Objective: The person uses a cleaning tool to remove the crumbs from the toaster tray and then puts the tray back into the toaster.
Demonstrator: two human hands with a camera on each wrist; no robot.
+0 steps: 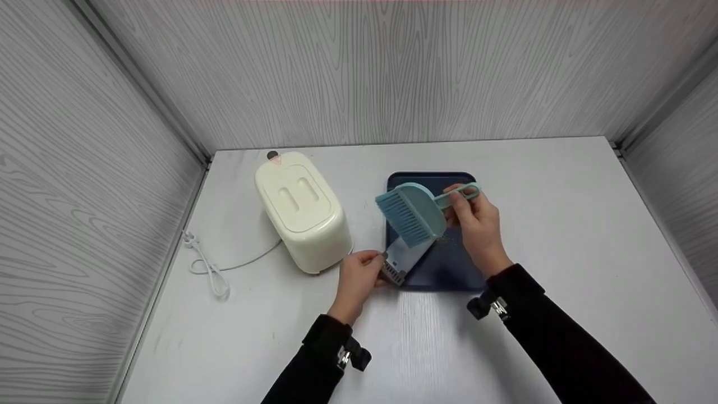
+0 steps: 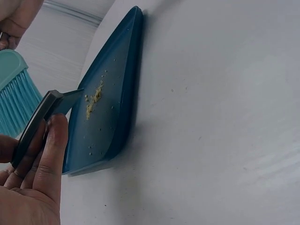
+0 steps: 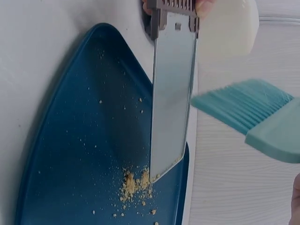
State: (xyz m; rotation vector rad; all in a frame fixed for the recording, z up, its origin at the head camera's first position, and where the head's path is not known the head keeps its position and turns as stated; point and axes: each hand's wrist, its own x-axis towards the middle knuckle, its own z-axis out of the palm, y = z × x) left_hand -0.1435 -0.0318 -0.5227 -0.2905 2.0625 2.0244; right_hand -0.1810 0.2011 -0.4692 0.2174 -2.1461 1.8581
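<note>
Sweeping crumbs (image 3: 133,185) off a metal plate (image 3: 172,98) onto the blue tray (image 1: 449,266) looks to be the step in hand. Slanting over the blue tray's near left corner, the plate has its grey slotted end pinched between the thumb and fingers of the left hand (image 1: 359,278). Above the blue tray, the right hand (image 1: 478,224) has its fingers closed round the handle of a teal brush (image 1: 414,213); whether the bristles touch the plate, I cannot tell. Because some bits cling along the plate's far edge, the next move seems to call for a light stroke toward the blue tray, the plate held tilted. Left of the blue tray stands a cream toaster (image 1: 303,213), its white cord (image 1: 216,275) lying farther left. Beneath the blue tray is a pale table (image 1: 561,224), lightly specked beside it; grey wood-grain walls (image 1: 364,73) rise behind and on both sides.
</note>
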